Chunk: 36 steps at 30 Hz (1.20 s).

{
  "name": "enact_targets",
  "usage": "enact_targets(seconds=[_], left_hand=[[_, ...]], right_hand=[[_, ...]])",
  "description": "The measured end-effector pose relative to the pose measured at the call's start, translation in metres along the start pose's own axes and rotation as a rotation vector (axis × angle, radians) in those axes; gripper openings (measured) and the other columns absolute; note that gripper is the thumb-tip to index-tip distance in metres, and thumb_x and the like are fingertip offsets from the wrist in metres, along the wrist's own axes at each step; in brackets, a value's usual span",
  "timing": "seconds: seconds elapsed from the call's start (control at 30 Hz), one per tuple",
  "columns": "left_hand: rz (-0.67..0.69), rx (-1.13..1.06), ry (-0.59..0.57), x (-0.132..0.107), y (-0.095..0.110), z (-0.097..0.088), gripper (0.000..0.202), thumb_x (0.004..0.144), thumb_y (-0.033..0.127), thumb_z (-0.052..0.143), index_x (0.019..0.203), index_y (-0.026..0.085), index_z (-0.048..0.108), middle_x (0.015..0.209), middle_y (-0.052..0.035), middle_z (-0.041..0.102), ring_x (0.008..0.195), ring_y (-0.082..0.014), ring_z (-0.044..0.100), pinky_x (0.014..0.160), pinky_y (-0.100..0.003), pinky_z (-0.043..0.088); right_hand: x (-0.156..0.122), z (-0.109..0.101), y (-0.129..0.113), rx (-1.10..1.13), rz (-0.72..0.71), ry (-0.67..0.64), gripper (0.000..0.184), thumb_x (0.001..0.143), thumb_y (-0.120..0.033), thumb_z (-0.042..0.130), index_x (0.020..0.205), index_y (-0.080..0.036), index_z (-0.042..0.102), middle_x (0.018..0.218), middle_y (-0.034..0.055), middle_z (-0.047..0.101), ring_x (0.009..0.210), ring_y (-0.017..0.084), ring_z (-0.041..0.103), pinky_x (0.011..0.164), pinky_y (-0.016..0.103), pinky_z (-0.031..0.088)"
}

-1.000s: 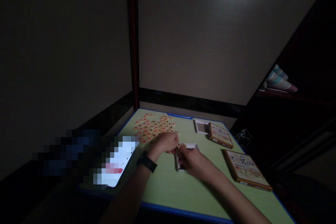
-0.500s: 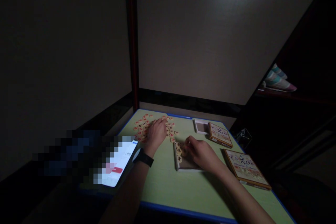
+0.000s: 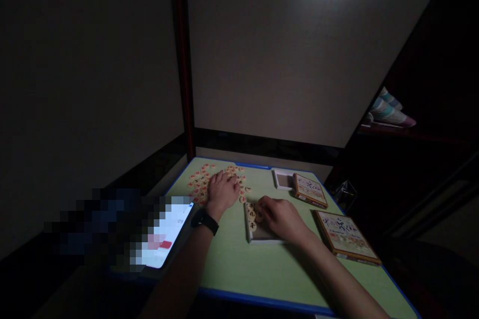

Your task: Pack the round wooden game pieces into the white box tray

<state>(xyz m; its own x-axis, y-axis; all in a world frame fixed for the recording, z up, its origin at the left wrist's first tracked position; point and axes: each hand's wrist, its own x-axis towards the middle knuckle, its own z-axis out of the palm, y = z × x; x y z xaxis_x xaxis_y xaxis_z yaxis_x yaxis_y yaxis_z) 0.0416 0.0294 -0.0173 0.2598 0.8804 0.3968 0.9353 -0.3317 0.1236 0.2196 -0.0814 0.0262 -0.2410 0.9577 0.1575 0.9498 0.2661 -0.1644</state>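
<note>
Round xiangqi pieces point(image 3: 198, 184) with red and black characters lie spread over the back left of the green table. Over them rests my left hand point(image 3: 223, 190), palm down with fingers spread, a dark watch on its wrist. My right hand point(image 3: 279, 214) is at a shallow open box tray point(image 3: 266, 240) in front, its fingers bent together at the tray's left part. Several pieces point(image 3: 252, 217) with dark characters sit along the tray's left side. Whatever the right fingertips hold, if anything, is hidden by the hand.
A lit phone point(image 3: 168, 234) lies at the table's left edge, partly pixelated. At the back right stand a second white tray point(image 3: 283, 180) and a printed box lid point(image 3: 310, 189). A larger printed box point(image 3: 348, 237) lies near the right edge. Walls rise behind the table.
My left hand has shifted slightly over the loose pieces, its fingers spread further. My right hand has lowered a little at the tray's left part. The whole view has turned slightly.
</note>
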Motion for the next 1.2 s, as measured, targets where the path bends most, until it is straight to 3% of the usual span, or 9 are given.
enact_targets(seconds=[0.17,0.87,1.07,1.2], left_hand=[[-0.003,0.029,-0.007,0.0021,0.0009,0.0034,0.038,0.095,0.036,0.036,0.107,0.023,0.071,0.114,-0.0118,0.065,0.114,-0.0282,0.050,0.099,-0.042,0.036],[-0.032,0.029,-0.098,0.0034,0.0014,0.0008,0.040,0.097,0.035,0.033,0.110,0.023,0.068,0.117,-0.0111,0.066,0.112,-0.0276,0.052,0.092,-0.045,0.038],[-0.027,0.008,-0.093,0.0031,-0.0019,0.0008,0.038,0.095,0.032,0.036,0.115,0.024,0.068,0.119,-0.0109,0.067,0.115,-0.0290,0.053,0.092,-0.046,0.040],[-0.034,-0.045,-0.042,0.0052,-0.0044,-0.0023,0.037,0.093,0.027,0.041,0.121,0.021,0.064,0.117,-0.0110,0.068,0.115,-0.0269,0.054,0.094,-0.042,0.041]], right_hand=[[-0.0004,-0.0015,-0.0031,-0.006,-0.003,-0.029,0.022,0.095,-0.026,0.044,0.100,-0.020,0.064,0.088,0.0068,0.074,0.077,0.018,0.066,0.062,0.024,0.031],[-0.0012,-0.0017,-0.0023,0.011,-0.049,-0.032,0.020,0.094,-0.024,0.047,0.092,-0.019,0.066,0.083,0.0062,0.073,0.071,0.016,0.063,0.061,0.024,0.028],[-0.0007,0.0020,0.0008,0.024,-0.046,0.001,0.020,0.093,-0.024,0.048,0.092,-0.020,0.067,0.082,0.0057,0.073,0.072,0.017,0.064,0.060,0.024,0.030],[0.0012,-0.0013,0.0023,0.084,-0.037,0.045,0.020,0.093,-0.022,0.047,0.092,-0.019,0.067,0.084,0.0056,0.073,0.074,0.017,0.065,0.063,0.023,0.034]])
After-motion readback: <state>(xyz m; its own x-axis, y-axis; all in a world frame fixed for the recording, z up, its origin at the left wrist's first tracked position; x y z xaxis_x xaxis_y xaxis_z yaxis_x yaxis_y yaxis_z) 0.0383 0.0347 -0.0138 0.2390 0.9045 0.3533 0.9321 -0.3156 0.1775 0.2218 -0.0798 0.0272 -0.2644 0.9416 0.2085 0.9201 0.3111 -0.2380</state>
